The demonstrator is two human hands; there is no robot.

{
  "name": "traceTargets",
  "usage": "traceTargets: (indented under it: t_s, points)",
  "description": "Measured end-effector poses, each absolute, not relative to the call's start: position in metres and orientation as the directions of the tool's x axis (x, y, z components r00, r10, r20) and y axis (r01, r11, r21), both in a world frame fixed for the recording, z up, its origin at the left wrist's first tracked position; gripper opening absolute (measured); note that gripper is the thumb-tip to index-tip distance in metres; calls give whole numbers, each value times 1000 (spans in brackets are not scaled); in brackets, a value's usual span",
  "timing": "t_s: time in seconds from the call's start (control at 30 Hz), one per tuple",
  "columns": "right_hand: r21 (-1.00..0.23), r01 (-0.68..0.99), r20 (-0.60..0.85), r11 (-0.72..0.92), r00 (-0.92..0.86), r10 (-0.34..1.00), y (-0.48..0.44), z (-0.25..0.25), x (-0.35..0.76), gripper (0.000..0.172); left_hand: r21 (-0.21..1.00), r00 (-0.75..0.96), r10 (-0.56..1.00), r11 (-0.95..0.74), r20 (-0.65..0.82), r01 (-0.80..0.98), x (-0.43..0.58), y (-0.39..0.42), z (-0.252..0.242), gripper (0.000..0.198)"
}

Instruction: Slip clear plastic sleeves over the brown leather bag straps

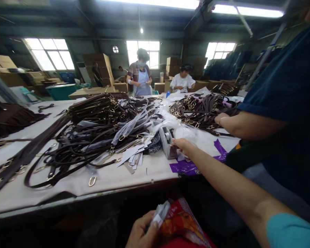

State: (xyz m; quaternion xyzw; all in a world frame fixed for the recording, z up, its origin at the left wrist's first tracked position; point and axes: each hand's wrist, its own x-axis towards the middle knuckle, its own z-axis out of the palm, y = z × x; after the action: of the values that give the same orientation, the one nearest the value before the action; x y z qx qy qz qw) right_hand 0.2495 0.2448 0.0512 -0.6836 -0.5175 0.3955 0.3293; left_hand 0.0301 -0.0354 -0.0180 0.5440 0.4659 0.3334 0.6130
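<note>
My left hand is low in front of me, its thumb and fingers closed on a folded clear plastic bag with something whitish in it. Right behind it is a red printed packet; whether my hand also grips it I cannot tell. My right hand reaches over the table, fingertips together at the near end of a grey tape dispenser. What is pinched there is too small to make out. Left of the dispenser lie white and beige paper tags and a dark speckled bundle.
Dark brown straps with gold clasps are heaped at left, and more straps at right. Purple tape lies along the table edge. A person in dark blue stands close on my right, a hand at the straps. Two people work across the table.
</note>
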Motion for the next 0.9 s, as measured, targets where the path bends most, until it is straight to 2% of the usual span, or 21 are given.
traceTargets:
  t_s: [0.07,0.13,0.3,0.4,0.5,0.67,0.8,0.9]
  points:
    - [-854,421,-262,-307,161,951,251,45,247,25,975,349,911,194,-219,104,28,-37,-23,50]
    - [-863,401,-264,-308,162,951,248,41,248,23,972,337,912,213,-233,97,24,-38,-30,50]
    - [-921,343,-130,-187,182,975,212,33,260,17,970,345,907,228,-243,85,22,-38,-40,54]
    - [-927,331,-120,-176,184,976,189,20,260,16,967,307,916,241,-256,87,27,-39,-33,54]
    - [-909,369,-141,-194,166,976,186,8,255,16,967,290,923,240,-254,85,31,-41,-24,52]
    - [-824,546,-81,-153,153,985,206,13,256,18,981,247,953,153,-178,116,31,-45,-11,43]
    - [-785,617,-51,-50,17,999,181,22,256,21,979,102,990,74,-94,192,21,-46,-3,38]
    - [-830,557,-123,33,-242,963,128,27,243,12,957,-20,1000,11,-6,291,14,-45,-2,33]
